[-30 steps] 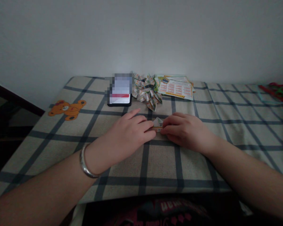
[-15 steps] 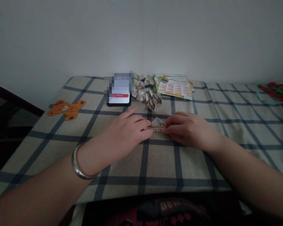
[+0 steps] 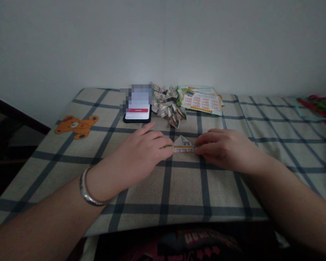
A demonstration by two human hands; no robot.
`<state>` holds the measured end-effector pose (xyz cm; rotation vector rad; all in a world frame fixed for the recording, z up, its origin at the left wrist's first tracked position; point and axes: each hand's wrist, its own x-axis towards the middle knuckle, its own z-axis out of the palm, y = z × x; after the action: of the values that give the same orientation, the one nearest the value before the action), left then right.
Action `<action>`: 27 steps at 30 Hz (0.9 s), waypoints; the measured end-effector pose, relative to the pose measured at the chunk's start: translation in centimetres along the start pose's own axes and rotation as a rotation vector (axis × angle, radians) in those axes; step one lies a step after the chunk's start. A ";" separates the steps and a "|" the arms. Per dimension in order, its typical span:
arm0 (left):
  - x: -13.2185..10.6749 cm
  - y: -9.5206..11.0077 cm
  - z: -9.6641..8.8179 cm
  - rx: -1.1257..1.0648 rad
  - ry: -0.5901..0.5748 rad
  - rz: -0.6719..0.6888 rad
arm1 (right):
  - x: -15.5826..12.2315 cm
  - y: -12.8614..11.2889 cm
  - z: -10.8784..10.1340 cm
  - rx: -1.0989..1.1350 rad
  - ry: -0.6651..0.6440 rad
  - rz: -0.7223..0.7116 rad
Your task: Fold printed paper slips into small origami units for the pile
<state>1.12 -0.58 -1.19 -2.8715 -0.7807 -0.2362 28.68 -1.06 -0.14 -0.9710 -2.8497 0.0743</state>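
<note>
Head view: nearest, dark clothing (image 3: 179,242) with pink print runs out of the picture at the bottom, its lettering only partly legible. The left forearm (image 3: 40,217) and right forearm (image 3: 296,199) are cut off too; a silver bangle (image 3: 84,188) rings the left wrist. Between the near edge of the checked tablecloth (image 3: 141,199) and the hands, a broad strip of cloth gives room to move. The left hand (image 3: 143,150) and right hand (image 3: 228,148) stand apart, each pinching one end of a folded paper (image 3: 183,149) between them; fingers hide both ends, and whether it touches the cloth is unclear.

Farther left, a bear picture (image 3: 76,127) lies by the cloth's left edge, beyond which all is dark. Toward the far edge, blur covers part of a phone (image 3: 137,113). Just right of it sit overlapping folded pieces (image 3: 170,105), hard to count, then printed cards (image 3: 202,101), the lower ones mostly hidden. Far right, red and green things (image 3: 319,106) are cut off. A pale wall (image 3: 163,43) closes the far side.
</note>
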 end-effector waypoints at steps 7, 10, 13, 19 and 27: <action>-0.2 -0.3 0.1 -0.027 -0.011 0.008 | -0.3 0.1 -0.2 0.017 0.015 0.016; -0.2 -0.5 0.1 -0.028 -0.001 0.014 | -0.5 0.3 -0.3 -0.002 0.007 0.014; -0.1 -0.6 0.1 -0.036 -0.017 0.016 | -0.7 0.4 -0.4 -0.035 -0.010 0.018; -0.3 -0.7 -0.1 -0.045 -0.022 0.004 | -0.8 0.4 -0.7 -0.034 -0.018 0.011; -0.1 -0.8 -0.1 -0.101 0.000 -0.035 | -0.8 0.5 -0.5 -0.027 0.015 0.011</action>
<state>0.61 0.02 -0.99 -2.9533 -0.8436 -0.2884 29.73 -1.15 0.26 -0.9886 -2.8388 0.0299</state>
